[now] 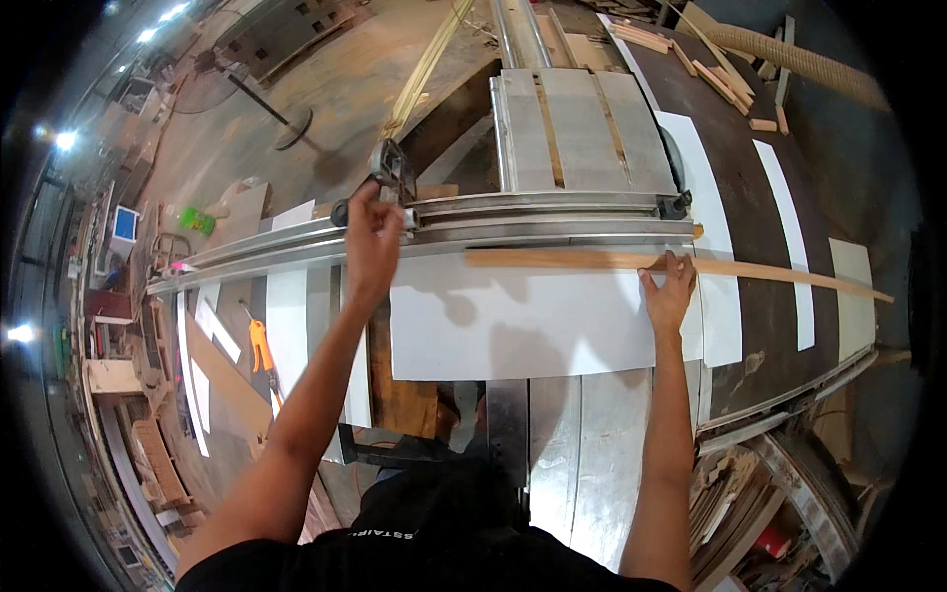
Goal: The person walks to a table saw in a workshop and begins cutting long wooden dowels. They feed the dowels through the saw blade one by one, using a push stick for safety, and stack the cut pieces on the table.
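Observation:
Across the saw table runs a long metal fence (543, 234) with a sliding rail. At its left part my left hand (373, 247) is closed on a dark metal fence stop (393, 173), the fingertips partly hidden against it. A long, thin wooden strip (562, 259) lies along the fence's near side and reaches far to the right. My right hand (671, 296) grips this strip, thumb and fingertips at its near edge and top. Under the strip lies a wide white panel (493, 326), on the metal table (592, 444).
An orange air blow gun (259, 345) lies among boards at left. White strips (786, 242) rest on the dark table at right, with short wood pieces (720, 87) at its far end. Offcuts (735, 503) are piled lower right. A fan (286, 128) stands on the floor.

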`<action>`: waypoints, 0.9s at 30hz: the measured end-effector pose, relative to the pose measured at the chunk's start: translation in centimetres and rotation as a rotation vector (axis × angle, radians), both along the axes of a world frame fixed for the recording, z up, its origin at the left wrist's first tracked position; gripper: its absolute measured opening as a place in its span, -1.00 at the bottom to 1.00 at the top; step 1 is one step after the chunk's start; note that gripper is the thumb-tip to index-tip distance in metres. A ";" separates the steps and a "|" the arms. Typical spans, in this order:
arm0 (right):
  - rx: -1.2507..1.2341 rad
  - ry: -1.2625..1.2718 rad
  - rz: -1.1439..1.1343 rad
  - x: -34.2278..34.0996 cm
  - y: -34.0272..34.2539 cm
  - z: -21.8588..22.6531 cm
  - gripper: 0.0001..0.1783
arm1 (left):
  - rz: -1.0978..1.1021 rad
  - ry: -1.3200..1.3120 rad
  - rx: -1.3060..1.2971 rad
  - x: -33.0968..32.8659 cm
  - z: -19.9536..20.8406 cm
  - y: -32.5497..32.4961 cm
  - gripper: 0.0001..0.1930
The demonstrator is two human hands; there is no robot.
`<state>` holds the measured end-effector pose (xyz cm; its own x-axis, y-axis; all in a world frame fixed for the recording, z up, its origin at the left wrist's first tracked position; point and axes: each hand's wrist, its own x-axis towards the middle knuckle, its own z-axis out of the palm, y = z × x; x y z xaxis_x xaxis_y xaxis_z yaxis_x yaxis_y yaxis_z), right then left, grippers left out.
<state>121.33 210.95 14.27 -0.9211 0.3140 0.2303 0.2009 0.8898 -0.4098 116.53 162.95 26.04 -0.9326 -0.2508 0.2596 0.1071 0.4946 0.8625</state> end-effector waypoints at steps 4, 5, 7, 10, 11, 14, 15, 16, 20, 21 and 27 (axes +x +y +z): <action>0.092 0.013 0.025 -0.1 -0.1 0.6 -0.29 | 0.297 0.315 -0.155 -0.8 0.5 -1.0 -0.42; 0.101 0.010 0.040 -0.3 -0.6 0.9 -0.30 | 0.328 0.320 -0.070 -3.8 1.2 -2.7 -0.45; 0.143 -0.005 0.059 0.0 0.1 1.0 -0.37 | 0.217 0.184 0.166 -6.2 3.0 -2.1 -0.49; 0.125 -0.052 0.074 0.2 0.5 1.6 -0.39 | -0.008 0.004 0.202 -6.7 6.1 0.6 -0.59; 0.138 -0.039 0.092 0.4 1.0 1.5 -0.38 | 0.048 0.002 0.157 -5.4 5.7 1.7 -0.63; 0.154 0.000 0.151 1.0 2.3 1.1 -0.35 | 0.081 0.024 0.446 -2.8 1.5 1.0 -0.60; 0.146 0.017 0.166 1.1 2.5 1.1 -0.34 | 0.124 0.120 0.322 -3.3 0.8 -0.4 -0.60; 0.144 0.029 0.185 1.4 2.8 1.1 -0.34 | 0.169 0.211 0.203 -3.7 0.0 -0.9 -0.60; 0.141 0.023 0.201 1.2 2.5 1.3 -0.34 | 0.082 -0.136 0.455 -9.8 3.9 -2.9 -0.49; 0.139 0.031 0.193 1.2 2.4 1.2 -0.34 | -0.048 -0.298 0.591 -10.4 5.5 -2.7 -0.47; 0.117 0.035 0.169 1.5 2.3 1.4 -0.33 | 0.098 -0.160 0.545 -3.1 5.0 -1.2 -0.45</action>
